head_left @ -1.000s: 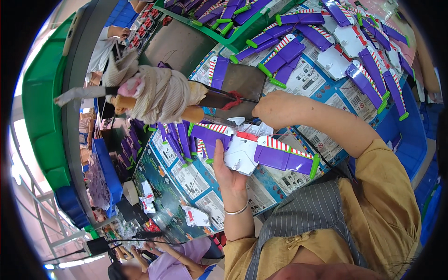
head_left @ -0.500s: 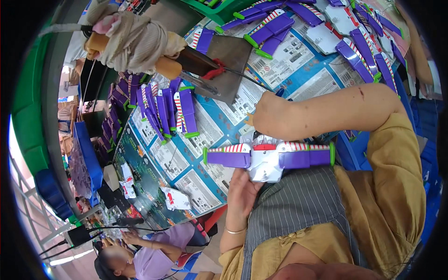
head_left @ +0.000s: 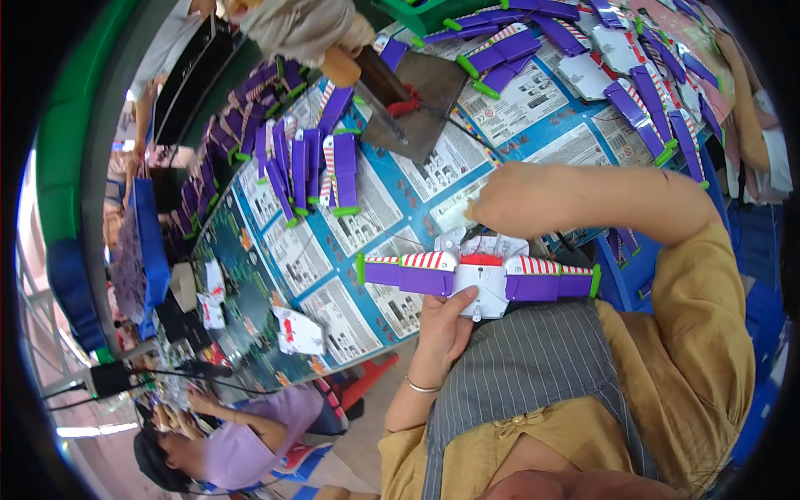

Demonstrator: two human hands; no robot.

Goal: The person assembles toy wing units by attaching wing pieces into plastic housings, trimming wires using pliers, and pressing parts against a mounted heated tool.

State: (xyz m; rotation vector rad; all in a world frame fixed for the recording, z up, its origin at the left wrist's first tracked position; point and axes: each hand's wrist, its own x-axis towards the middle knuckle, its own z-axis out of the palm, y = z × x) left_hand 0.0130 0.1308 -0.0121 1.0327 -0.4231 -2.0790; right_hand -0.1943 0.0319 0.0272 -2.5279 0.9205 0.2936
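A toy wing pack [head_left: 482, 279] lies level in front of my apron, with a white body, a red patch and purple wings tipped in green. My left hand [head_left: 446, 325] grips its body from the near left side, thumb on top of the white part. Just beyond the pack, my right hand [head_left: 517, 200] is closed, knuckles up, above the table. Whatever its curled fingers hold is hidden. White plastic pieces [head_left: 497, 245] show between the pack and my right hand.
Several purple wing packs [head_left: 312, 167] stand grouped at the left, with more [head_left: 646, 104] piled far right. A cloth-wrapped fixture [head_left: 308, 37] rises at the back above a dark plate [head_left: 417, 117]. White body pieces [head_left: 300, 332] lie near left. A co-worker [head_left: 262, 433] sits lower left.
My right hand has drawn slightly away from the wing pack. My left thumb now rests on top of the white body. The head view has shifted.
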